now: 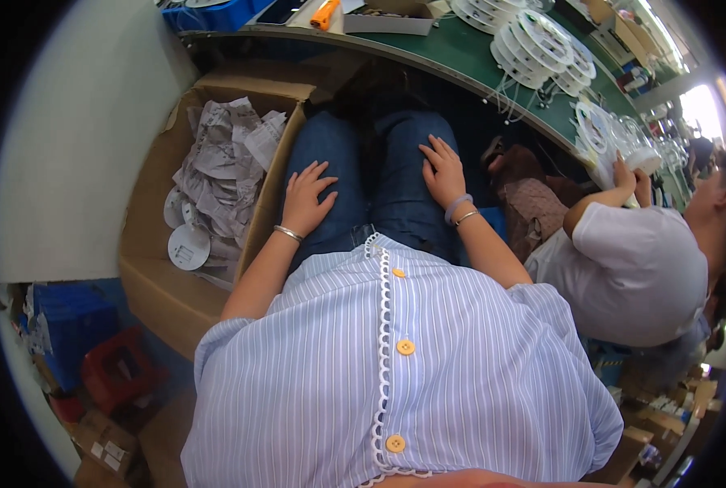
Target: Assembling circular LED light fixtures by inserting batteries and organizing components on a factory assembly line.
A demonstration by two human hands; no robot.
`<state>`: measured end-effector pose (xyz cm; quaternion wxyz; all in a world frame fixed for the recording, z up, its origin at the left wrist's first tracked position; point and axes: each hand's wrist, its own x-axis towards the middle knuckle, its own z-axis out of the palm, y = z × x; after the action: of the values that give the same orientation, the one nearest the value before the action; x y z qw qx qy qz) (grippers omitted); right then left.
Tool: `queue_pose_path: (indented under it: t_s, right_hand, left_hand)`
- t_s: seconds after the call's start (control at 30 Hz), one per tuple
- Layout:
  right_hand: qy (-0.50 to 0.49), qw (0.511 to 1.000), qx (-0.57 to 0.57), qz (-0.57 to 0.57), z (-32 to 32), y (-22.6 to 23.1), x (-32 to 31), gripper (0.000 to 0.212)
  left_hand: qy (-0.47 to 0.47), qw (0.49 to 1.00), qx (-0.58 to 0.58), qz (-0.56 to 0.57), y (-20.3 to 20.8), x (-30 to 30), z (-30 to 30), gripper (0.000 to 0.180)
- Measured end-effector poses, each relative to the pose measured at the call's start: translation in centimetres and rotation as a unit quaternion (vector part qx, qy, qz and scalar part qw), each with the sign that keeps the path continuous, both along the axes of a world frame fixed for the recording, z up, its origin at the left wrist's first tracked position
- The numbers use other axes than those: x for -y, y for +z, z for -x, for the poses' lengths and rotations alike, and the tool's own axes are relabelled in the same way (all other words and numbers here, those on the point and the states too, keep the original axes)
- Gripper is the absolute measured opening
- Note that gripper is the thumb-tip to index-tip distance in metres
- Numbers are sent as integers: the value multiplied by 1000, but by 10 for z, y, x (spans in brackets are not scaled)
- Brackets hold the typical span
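Observation:
Both my hands rest on my thighs, over blue jeans. My left hand lies flat on the left thigh with its fingers spread and nothing in it. On the right thigh my right hand lies the same way, fingers apart and bare of any object. Close beside my left arm stands an open cardboard box, filled with crumpled printed paper and a few white discs.
A green workbench runs across the far side, with stacked white reels, an orange tool and a blue bin. At right a co-worker in a white shirt handles clear material. A red stool stands behind left.

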<state>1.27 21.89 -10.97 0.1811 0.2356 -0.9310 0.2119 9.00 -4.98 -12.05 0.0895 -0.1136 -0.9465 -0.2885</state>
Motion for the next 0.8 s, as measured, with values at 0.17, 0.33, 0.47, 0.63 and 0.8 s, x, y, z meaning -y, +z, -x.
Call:
queue_pose_path:
  t_s: [0.17, 0.33, 0.47, 0.63, 0.8]
  right_hand:
    - [4, 999, 39, -20, 12, -2, 13, 27]
    - [13, 997, 71, -15, 23, -14, 22, 27]
    - [5, 997, 81, -3, 37, -26, 22, 26]
    - [-2, 996, 84, 43, 42, -31, 2, 26]
    - [-9, 995, 92, 23, 45, -31, 7, 25]
  left_hand:
    - [8, 999, 14, -28, -7, 7, 6, 26]
    - [13, 998, 48, -47, -11, 17, 10, 27]
    - [44, 996, 56, -46, -14, 24, 13, 27]
    - [-10, 999, -41, -25, 17, 32, 20, 21]
    - [275, 948, -72, -140, 31, 114, 45, 17]
